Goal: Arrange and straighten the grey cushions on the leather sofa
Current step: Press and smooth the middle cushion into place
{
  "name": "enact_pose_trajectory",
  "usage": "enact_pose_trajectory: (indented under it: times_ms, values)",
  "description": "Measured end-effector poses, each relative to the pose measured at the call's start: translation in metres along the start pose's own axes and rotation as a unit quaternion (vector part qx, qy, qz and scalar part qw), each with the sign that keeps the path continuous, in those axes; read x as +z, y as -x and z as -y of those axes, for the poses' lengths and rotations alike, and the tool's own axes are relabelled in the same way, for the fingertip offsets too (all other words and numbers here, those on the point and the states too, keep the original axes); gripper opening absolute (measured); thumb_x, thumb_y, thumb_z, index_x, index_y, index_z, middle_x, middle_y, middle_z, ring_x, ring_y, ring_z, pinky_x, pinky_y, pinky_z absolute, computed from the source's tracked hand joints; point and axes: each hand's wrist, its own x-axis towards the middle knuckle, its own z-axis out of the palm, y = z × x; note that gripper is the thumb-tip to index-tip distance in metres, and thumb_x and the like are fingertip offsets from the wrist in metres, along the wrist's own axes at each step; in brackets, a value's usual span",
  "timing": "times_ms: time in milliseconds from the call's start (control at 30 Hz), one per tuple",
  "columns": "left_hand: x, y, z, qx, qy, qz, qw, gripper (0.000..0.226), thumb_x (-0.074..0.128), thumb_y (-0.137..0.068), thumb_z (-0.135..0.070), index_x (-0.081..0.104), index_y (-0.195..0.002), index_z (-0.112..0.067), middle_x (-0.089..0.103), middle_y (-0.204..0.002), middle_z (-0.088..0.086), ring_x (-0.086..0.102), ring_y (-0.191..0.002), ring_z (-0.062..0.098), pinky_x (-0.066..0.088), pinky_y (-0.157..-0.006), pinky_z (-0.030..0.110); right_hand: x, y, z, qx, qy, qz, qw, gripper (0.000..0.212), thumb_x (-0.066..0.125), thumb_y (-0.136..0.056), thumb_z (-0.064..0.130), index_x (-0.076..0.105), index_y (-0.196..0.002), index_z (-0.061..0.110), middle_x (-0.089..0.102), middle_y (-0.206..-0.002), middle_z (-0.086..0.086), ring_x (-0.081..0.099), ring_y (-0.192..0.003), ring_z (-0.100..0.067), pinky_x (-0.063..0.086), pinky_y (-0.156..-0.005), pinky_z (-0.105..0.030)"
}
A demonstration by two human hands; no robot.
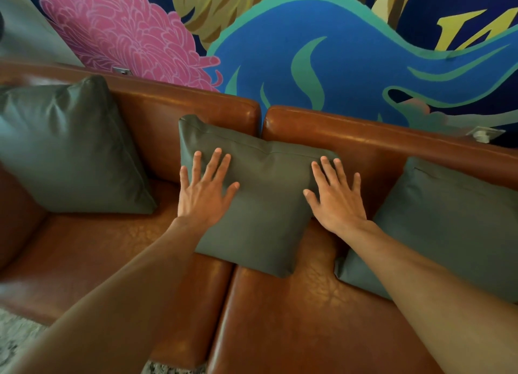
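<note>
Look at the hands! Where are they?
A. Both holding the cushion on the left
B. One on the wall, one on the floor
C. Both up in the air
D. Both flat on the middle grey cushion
D: the left hand and the right hand lie open, fingers spread, on the middle grey cushion, which leans against the sofa back.

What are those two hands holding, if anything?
Nothing is held. Both hands lie flat with fingers spread on the middle grey cushion: the left hand near its left edge, the right hand at its right edge.
</note>
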Motion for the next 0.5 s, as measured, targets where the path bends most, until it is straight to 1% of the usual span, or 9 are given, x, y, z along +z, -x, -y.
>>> enact_pose_trajectory:
  times_ms: [167, 233, 300, 367, 400, 433, 500]
  values:
    - [-0.017, -0.003, -0.014, -0.02, 0.052, 0.053, 0.997, 0.073, 0.041, -0.104, -0.05, 0.01, -0.165, -0.023, -0.002, -0.173, -0.001, -0.005, -0.157, 0.039, 0.015, -0.123, 0.061, -0.012, 0.012, 0.011, -0.002, -0.034, 0.032, 0.999, 0.073, 0.042, -0.11, 0.046, 0.01, -0.171, 0.021, -0.004, -0.179, -0.003, -0.009, -0.164, -0.031, 0.006, -0.129, -0.062]
    - [-0.021, -0.004, -0.013, -0.013, 0.07, 0.055, 0.996, 0.074, 0.046, -0.103, -0.048, 0.012, -0.165, -0.025, -0.003, -0.173, -0.001, -0.004, -0.157, 0.038, 0.016, -0.123, 0.061, -0.014, 0.015, 0.016, -0.011, -0.067, -0.005, 0.998, 0.071, 0.049, -0.109, 0.04, 0.019, -0.169, 0.021, 0.005, -0.178, -0.006, 0.001, -0.164, -0.032, 0.012, -0.129, -0.061]
    - [-0.021, 0.0, -0.007, -0.015, 0.094, 0.037, 0.995, 0.074, 0.05, -0.102, -0.046, 0.014, -0.164, -0.028, -0.001, -0.173, -0.003, -0.002, -0.158, 0.036, 0.018, -0.123, 0.06, -0.011, 0.019, 0.02, -0.01, -0.115, -0.062, 0.991, 0.067, 0.056, -0.106, 0.035, 0.031, -0.166, 0.018, 0.021, -0.174, -0.01, 0.017, -0.161, -0.033, 0.025, -0.127, -0.059]
    - [-0.014, 0.006, 0.001, -0.045, 0.141, 0.006, 0.989, 0.078, 0.054, -0.1, -0.049, 0.014, -0.163, -0.031, 0.0, -0.173, -0.004, 0.001, -0.158, 0.034, 0.022, -0.122, 0.059, -0.001, 0.023, 0.021, 0.009, -0.182, -0.116, 0.976, 0.066, 0.061, -0.103, 0.031, 0.038, -0.163, 0.017, 0.035, -0.166, -0.012, 0.034, -0.153, -0.031, 0.039, -0.12, -0.052]
    - [-0.007, 0.011, 0.005, -0.071, 0.173, -0.007, 0.982, 0.081, 0.056, -0.098, -0.052, 0.012, -0.163, -0.032, 0.0, -0.173, -0.005, 0.003, -0.158, 0.033, 0.024, -0.12, 0.058, 0.006, 0.025, 0.021, 0.033, -0.224, -0.134, 0.965, 0.066, 0.063, -0.102, 0.031, 0.039, -0.162, 0.018, 0.038, -0.162, -0.011, 0.04, -0.149, -0.03, 0.043, -0.116, -0.048]
    - [-0.002, 0.015, 0.009, -0.098, 0.208, -0.02, 0.973, 0.085, 0.058, -0.096, -0.056, 0.011, -0.163, -0.034, 0.0, -0.173, -0.005, 0.006, -0.158, 0.033, 0.026, -0.12, 0.057, 0.012, 0.025, 0.02, 0.064, -0.269, -0.151, 0.949, 0.067, 0.065, -0.101, 0.03, 0.038, -0.162, 0.018, 0.04, -0.16, -0.011, 0.043, -0.146, -0.029, 0.045, -0.114, -0.044]
    - [0.011, 0.026, 0.014, -0.156, 0.284, -0.025, 0.946, 0.095, 0.063, -0.091, -0.062, 0.007, -0.163, -0.037, 0.003, -0.173, -0.004, 0.012, -0.157, 0.031, 0.027, -0.119, 0.054, 0.032, 0.026, 0.014, 0.141, -0.341, -0.164, 0.915, 0.076, 0.07, -0.097, 0.034, 0.035, -0.164, 0.019, 0.04, -0.157, -0.011, 0.046, -0.143, -0.03, 0.044, -0.114, -0.044]
